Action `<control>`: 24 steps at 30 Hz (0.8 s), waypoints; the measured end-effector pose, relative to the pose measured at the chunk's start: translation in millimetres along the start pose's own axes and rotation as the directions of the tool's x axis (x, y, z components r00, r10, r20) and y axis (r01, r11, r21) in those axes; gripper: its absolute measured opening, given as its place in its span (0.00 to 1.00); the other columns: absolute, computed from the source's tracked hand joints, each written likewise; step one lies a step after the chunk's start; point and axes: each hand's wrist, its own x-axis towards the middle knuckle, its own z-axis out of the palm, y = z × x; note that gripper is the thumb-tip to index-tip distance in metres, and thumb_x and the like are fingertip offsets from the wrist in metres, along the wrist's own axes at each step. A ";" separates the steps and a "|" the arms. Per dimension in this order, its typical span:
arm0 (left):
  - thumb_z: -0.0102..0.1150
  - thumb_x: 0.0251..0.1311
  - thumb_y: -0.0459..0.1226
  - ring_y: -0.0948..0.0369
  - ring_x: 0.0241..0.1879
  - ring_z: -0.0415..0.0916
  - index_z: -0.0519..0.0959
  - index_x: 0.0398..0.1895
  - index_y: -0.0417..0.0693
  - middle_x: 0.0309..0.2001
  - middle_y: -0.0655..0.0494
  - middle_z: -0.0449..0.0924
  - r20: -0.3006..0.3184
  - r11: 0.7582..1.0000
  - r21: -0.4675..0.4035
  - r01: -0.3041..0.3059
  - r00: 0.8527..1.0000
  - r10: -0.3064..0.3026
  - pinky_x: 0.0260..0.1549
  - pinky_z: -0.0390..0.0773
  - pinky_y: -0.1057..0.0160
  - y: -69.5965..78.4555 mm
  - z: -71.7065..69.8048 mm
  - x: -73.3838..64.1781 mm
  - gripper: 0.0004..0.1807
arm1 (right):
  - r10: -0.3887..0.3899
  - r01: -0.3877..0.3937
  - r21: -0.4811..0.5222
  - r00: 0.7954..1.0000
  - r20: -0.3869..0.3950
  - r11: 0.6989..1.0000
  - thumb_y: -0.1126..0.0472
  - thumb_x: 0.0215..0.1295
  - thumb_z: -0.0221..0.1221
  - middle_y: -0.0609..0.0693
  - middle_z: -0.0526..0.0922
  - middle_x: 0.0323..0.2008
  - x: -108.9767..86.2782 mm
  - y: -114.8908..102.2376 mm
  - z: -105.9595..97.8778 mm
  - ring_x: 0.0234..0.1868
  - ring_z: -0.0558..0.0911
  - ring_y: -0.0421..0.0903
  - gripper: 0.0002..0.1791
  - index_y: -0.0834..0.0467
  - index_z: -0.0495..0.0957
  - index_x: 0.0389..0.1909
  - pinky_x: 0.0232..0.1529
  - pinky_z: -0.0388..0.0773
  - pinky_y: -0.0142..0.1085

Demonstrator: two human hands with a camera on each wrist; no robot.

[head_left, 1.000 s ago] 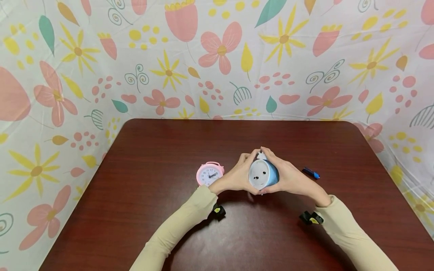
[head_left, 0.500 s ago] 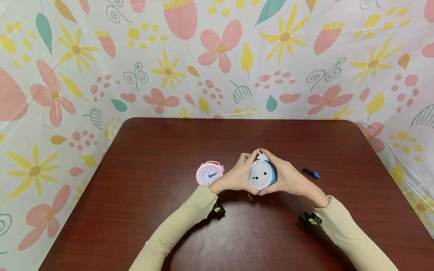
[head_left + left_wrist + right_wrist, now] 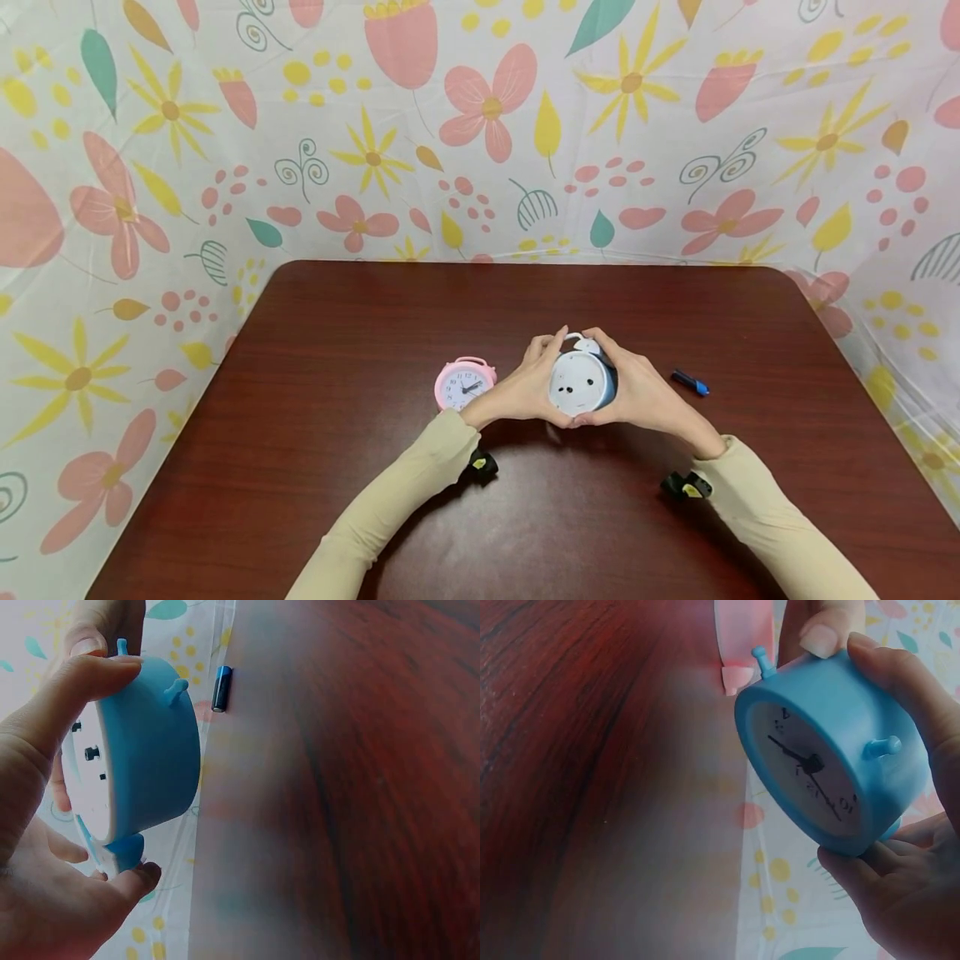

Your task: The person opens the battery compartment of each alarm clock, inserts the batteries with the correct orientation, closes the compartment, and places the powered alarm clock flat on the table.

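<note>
Both hands hold a blue alarm clock [image 3: 577, 383] above the table, its white back turned toward the head camera. My left hand [image 3: 531, 390] grips it from the left, with the thumb on the blue casing in the left wrist view. From the right, my right hand [image 3: 645, 390] grips the same clock, thumb along the casing and fingers by the bell end. The clock's dial [image 3: 806, 765] shows in the right wrist view. A pink alarm clock [image 3: 463, 387] stands left of my left hand, face up toward the camera, partly behind the forearm.
On the brown table [image 3: 375, 317], a blue and black battery [image 3: 688, 382] lies right of my right hand. Flower-patterned cloth [image 3: 480, 125] hangs behind and at both sides of the table. Black wrist cameras [image 3: 482, 464] sit under the sleeves.
The blue clock has tilted so that its white back faces the head camera more fully, and its handle now shows between the fingertips. The pink clock and battery stay put.
</note>
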 end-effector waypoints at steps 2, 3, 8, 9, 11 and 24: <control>0.79 0.35 0.47 0.56 0.69 0.52 0.33 0.78 0.49 0.71 0.44 0.48 -0.007 1.000 -0.018 -0.001 1.000 0.001 0.64 0.65 0.61 -0.7 -1.2 0.1 0.74 | 0.003 -0.003 0.006 1.000 -0.009 1.000 0.42 0.30 0.80 0.48 0.78 0.49 0.0 0.3 -0.5 0.44 0.78 0.42 0.60 0.56 0.61 0.66 0.41 0.78 0.40; 0.80 0.35 0.47 0.56 0.69 0.52 0.33 0.78 0.48 0.71 0.44 0.48 -0.009 1.000 -0.022 -0.003 1.000 0.003 0.64 0.65 0.61 -1.2 -1.6 0.3 0.74 | 0.006 -0.006 0.011 1.000 -0.012 1.000 0.43 0.31 0.80 0.48 0.78 0.48 -0.3 0.6 -0.5 0.44 0.78 0.42 0.60 0.56 0.61 0.67 0.40 0.78 0.39; 0.81 0.33 0.48 0.56 0.69 0.55 0.35 0.77 0.47 0.72 0.45 0.48 -0.027 0.999 -0.045 -0.004 1.000 0.003 0.65 0.65 0.61 -3.8 -2.8 0.8 0.74 | 0.041 -0.040 0.050 0.999 -0.019 0.998 0.45 0.33 0.80 0.49 0.80 0.49 -1.8 3.0 -0.3 0.46 0.79 0.41 0.59 0.54 0.59 0.68 0.42 0.76 0.37; 0.81 0.33 0.48 0.56 0.69 0.56 0.36 0.77 0.46 0.72 0.45 0.48 -0.032 0.999 -0.043 -0.006 0.999 0.004 0.65 0.65 0.61 -4.2 -2.9 1.0 0.74 | 0.052 -0.051 0.061 0.998 -0.021 0.997 0.45 0.33 0.80 0.49 0.80 0.50 -2.1 3.7 -0.3 0.46 0.79 0.41 0.59 0.53 0.59 0.68 0.43 0.75 0.36; 0.82 0.31 0.48 0.56 0.69 0.57 0.37 0.77 0.45 0.73 0.45 0.48 -0.042 0.999 -0.049 -0.012 0.999 0.009 0.66 0.64 0.60 -4.5 -2.8 1.2 0.74 | 0.074 -0.072 0.080 0.997 -0.024 0.994 0.46 0.34 0.80 0.49 0.81 0.51 -3.0 5.1 -0.1 0.48 0.79 0.40 0.59 0.52 0.59 0.69 0.44 0.74 0.34; 0.84 0.26 0.49 0.57 0.68 0.60 0.40 0.77 0.49 0.72 0.47 0.53 -0.097 0.996 -0.093 -0.012 0.995 0.003 0.66 0.64 0.60 -4.3 -1.9 2.3 0.76 | 0.142 -0.134 0.214 0.990 -0.024 0.968 0.58 0.35 0.80 0.51 0.75 0.59 -7.5 4.6 -0.4 0.53 0.76 0.31 0.59 0.52 0.57 0.70 0.48 0.69 0.23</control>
